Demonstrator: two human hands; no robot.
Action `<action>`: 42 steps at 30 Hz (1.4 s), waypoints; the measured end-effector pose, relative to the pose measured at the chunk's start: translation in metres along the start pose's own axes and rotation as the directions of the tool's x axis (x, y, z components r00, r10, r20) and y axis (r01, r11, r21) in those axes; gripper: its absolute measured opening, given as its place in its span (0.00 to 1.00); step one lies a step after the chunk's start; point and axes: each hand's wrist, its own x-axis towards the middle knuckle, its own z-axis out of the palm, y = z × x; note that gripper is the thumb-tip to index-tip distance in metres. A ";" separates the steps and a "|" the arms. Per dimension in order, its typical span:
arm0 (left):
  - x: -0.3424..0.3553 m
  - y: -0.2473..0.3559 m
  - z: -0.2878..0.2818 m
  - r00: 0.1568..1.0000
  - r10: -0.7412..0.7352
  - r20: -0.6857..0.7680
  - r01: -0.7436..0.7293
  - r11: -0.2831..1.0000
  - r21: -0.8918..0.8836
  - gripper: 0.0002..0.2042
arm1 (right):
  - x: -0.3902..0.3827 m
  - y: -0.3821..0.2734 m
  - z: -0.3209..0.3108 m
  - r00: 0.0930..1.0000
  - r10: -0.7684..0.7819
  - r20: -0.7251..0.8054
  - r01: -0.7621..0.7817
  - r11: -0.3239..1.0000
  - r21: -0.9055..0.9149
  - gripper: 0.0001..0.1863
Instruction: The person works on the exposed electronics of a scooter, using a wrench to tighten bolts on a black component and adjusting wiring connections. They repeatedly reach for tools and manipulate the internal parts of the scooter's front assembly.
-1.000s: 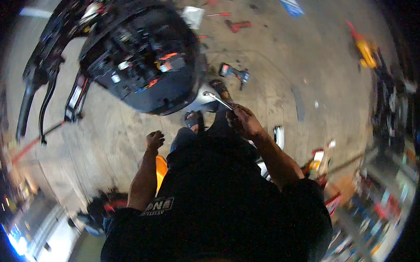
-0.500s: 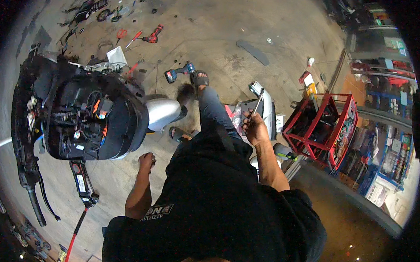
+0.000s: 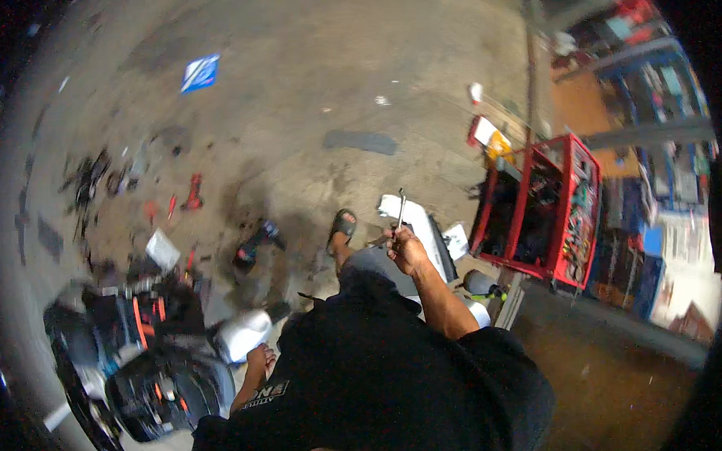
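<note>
My right hand [image 3: 409,252] is closed around a slim silver wrench [image 3: 400,208], its end pointing up past my fingers. Behind it on the floor lies a white body panel [image 3: 425,227] with a dark edge. Low at my left side hangs my left hand [image 3: 262,359], somewhat blurred, its fingers curled in with nothing visible in them. It is nearest to the white fender [image 3: 245,335] of a partly stripped scooter [image 3: 171,387]. The scooter's open black front shows wiring and orange parts.
A red metal tool cart [image 3: 537,210] full of tools stands at the right, before shelves [image 3: 653,92]. On the floor are a cordless drill [image 3: 257,242], a red power tool [image 3: 193,192], a blue-and-white sheet [image 3: 200,73], a dark flat strip [image 3: 361,142] and scattered parts.
The view has swung round and forward, so the scooter sits lower at the left and more floor shows ahead. My right hand still grips the wrench; my left hand appears lower, nearer the fender.
</note>
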 end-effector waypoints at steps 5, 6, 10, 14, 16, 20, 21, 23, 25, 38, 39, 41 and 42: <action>0.134 0.217 -0.025 0.956 -0.267 -0.123 0.185 0.872 -0.454 0.11 | 0.008 -0.065 -0.105 0.948 -0.110 -0.299 0.137 0.988 0.071 0.10; 0.159 0.271 -0.033 0.954 -0.267 -0.135 0.169 0.853 -0.494 0.11 | 0.006 -0.068 -0.121 0.911 -0.107 -0.397 0.204 0.956 0.211 0.13; 0.245 0.456 -0.038 0.973 0.097 -0.208 -0.192 0.840 -0.507 0.12 | 0.000 -0.071 -0.167 0.836 -0.032 -0.548 0.205 0.944 0.259 0.09; 0.312 0.549 -0.012 0.971 0.064 -0.231 -0.132 0.947 -0.291 0.11 | 0.005 -0.064 -0.176 0.691 0.093 -0.717 0.265 0.890 0.370 0.06; 0.344 0.574 -0.002 0.979 -0.125 -0.159 0.116 0.991 -0.065 0.12 | 0.009 -0.061 -0.175 0.675 0.065 -0.735 0.334 0.861 0.383 0.06; 0.386 0.605 0.020 0.914 -0.395 0.087 0.394 0.919 0.033 0.14 | 0.011 -0.062 -0.175 0.552 0.053 -0.832 0.531 0.747 0.399 0.07; 0.392 0.614 0.026 0.837 -0.543 0.065 0.540 0.839 0.059 0.15 | 0.010 -0.065 -0.178 0.528 0.073 -0.846 0.562 0.716 0.413 0.06; 0.400 0.635 0.045 0.951 -0.276 0.140 0.249 0.951 0.181 0.14 | 0.002 -0.084 -0.198 0.469 0.074 -0.880 0.640 0.658 0.396 0.04; 0.420 0.673 0.073 0.946 -0.262 0.190 0.219 0.950 0.221 0.10 | -0.005 -0.114 -0.232 0.344 -0.029 -0.939 0.711 0.661 0.240 0.07; 0.435 0.818 0.340 0.936 -0.343 -0.082 0.348 0.858 0.377 0.08 | 0.004 -0.308 -0.545 0.207 0.127 -0.970 0.814 0.528 0.243 0.08; 0.427 0.831 0.375 0.934 -0.356 0.031 0.301 0.831 0.468 0.08 | 0.003 -0.311 -0.551 0.249 0.148 -0.957 0.776 0.560 0.288 0.08; 0.419 0.858 0.461 0.970 -0.120 0.210 -0.054 0.739 0.671 0.09 | 0.007 -0.315 -0.558 0.209 0.154 -0.966 0.736 0.625 0.259 0.13; 0.411 0.874 0.493 0.938 -0.035 0.346 -0.257 0.598 0.759 0.10 | 0.006 -0.312 -0.560 0.213 0.168 -0.963 0.680 0.682 0.270 0.15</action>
